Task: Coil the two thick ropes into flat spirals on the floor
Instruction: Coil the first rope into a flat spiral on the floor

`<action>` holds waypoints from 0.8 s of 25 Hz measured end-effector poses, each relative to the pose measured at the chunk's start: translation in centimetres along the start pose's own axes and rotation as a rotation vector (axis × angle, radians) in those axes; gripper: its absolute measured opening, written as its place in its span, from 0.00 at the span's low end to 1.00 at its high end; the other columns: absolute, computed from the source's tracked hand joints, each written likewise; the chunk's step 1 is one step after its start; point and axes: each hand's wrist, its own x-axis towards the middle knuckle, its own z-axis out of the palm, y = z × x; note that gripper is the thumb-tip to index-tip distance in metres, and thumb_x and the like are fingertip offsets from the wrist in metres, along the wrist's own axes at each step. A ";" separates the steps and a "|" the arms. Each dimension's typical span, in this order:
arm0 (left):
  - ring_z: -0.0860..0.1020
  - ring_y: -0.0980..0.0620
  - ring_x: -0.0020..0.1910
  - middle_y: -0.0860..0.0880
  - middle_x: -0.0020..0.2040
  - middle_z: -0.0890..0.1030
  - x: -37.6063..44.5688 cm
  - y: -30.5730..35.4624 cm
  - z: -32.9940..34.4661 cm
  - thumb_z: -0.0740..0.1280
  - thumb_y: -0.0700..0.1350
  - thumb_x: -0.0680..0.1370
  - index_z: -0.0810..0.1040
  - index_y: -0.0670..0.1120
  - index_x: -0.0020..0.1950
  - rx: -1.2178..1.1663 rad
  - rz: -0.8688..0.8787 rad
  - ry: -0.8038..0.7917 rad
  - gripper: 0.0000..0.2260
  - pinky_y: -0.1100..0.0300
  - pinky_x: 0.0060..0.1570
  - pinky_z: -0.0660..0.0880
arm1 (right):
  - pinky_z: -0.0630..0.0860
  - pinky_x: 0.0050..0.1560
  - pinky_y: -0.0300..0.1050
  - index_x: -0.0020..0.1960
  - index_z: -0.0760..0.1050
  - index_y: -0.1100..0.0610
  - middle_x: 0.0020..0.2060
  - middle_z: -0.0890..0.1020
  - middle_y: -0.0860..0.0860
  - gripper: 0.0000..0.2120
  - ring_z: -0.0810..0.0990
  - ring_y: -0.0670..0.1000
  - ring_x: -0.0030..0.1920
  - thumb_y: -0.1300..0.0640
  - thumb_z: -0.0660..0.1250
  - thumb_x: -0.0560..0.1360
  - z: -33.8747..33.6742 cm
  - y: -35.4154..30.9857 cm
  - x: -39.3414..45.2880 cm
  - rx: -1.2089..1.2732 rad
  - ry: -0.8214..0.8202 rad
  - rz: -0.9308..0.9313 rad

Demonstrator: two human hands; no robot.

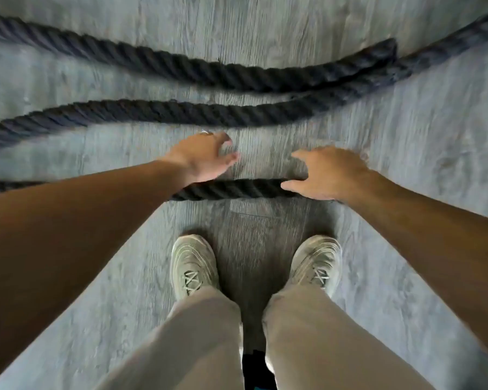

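Observation:
Thick dark twisted rope lies in three runs across the grey wooden floor. The far run curves from upper left and ends in a cut end at upper right. A middle run crosses beneath it and climbs to the upper right. The near run lies just beyond my feet, partly hidden under both arms. My left hand hovers over the floor beyond the near run, fingers spread and holding nothing. My right hand hangs over the near run's right part, fingers spread; I cannot tell whether it touches.
My two light sneakers stand on the grey plank floor a short way behind the near rope, with beige trouser legs below them. Bare floor stretches to the right and left of my feet.

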 end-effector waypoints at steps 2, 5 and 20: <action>0.80 0.48 0.55 0.48 0.59 0.83 2.4 0.1 1.0 0.55 0.67 0.80 0.68 0.56 0.74 0.069 0.084 0.011 0.26 0.54 0.52 0.71 | 0.76 0.55 0.54 0.76 0.63 0.43 0.69 0.75 0.52 0.47 0.75 0.58 0.65 0.22 0.67 0.63 1.0 0.7 2.4 -0.129 -0.043 -0.079; 0.80 0.46 0.55 0.49 0.58 0.83 5.8 0.6 1.3 0.56 0.66 0.80 0.70 0.55 0.72 0.168 0.156 -0.022 0.24 0.51 0.56 0.75 | 0.76 0.48 0.51 0.74 0.64 0.40 0.64 0.75 0.47 0.48 0.77 0.55 0.59 0.25 0.73 0.58 2.1 1.9 4.6 -0.342 -0.143 -0.188; 0.81 0.50 0.50 0.55 0.50 0.83 2.1 1.5 7.8 0.65 0.68 0.75 0.78 0.56 0.58 0.164 0.308 0.130 0.20 0.57 0.42 0.72 | 0.77 0.40 0.47 0.50 0.78 0.53 0.40 0.79 0.51 0.16 0.82 0.56 0.47 0.58 0.80 0.65 6.8 0.0 3.0 -0.064 0.261 0.213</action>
